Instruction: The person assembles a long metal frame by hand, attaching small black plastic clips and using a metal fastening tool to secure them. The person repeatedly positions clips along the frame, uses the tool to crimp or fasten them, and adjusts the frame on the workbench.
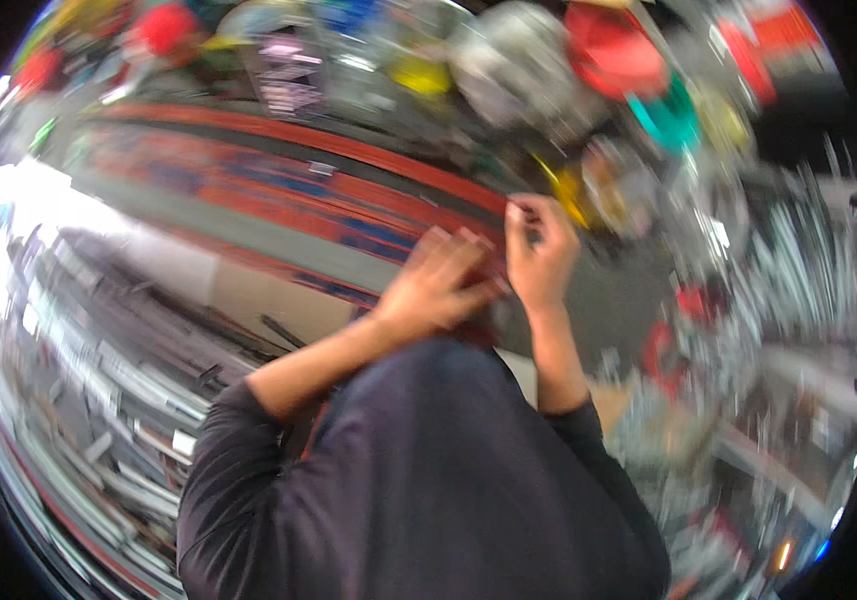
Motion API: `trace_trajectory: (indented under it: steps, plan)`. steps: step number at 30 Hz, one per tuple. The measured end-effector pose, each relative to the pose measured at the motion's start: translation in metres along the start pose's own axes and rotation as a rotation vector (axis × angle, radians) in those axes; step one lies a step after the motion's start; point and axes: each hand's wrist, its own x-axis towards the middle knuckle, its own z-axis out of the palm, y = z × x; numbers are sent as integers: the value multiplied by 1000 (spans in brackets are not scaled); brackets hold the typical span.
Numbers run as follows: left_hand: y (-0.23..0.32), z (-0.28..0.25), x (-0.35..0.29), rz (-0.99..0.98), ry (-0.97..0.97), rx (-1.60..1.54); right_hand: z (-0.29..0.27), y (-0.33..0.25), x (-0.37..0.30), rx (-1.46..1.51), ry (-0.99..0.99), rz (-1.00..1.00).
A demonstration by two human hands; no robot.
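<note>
My left hand lies with fingers stretched out over the near end of some long orange-red strips with blue patches. It seems to rest on a dark reddish part there, mostly hidden beneath the palm. Just to its right is my right hand, raised a little, with thumb and forefinger pinched together. Whatever the pinch holds is too small and blurred to name. A long grey bar runs alongside the strips toward the far left.
Blurred containers crowd the far side, among them a red round tub and a clear bag. Many long metal profiles lie at the left. More thin metal lengths are stacked at the right.
</note>
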Motion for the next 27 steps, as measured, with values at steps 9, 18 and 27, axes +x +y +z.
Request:
trace_trajectory:
  steps: [9, 18, 27]
  plan:
    - [-15, -22, 34, 247, -387, 144, -65, 8, -119, 258, -210, 800]
    - [-27, -24, 47, 255, -568, -67, -30, -18, -150, 395, -9, 685]
    - [-46, -23, 74, 303, -483, -29, -11, -29, -140, 219, 104, 631]
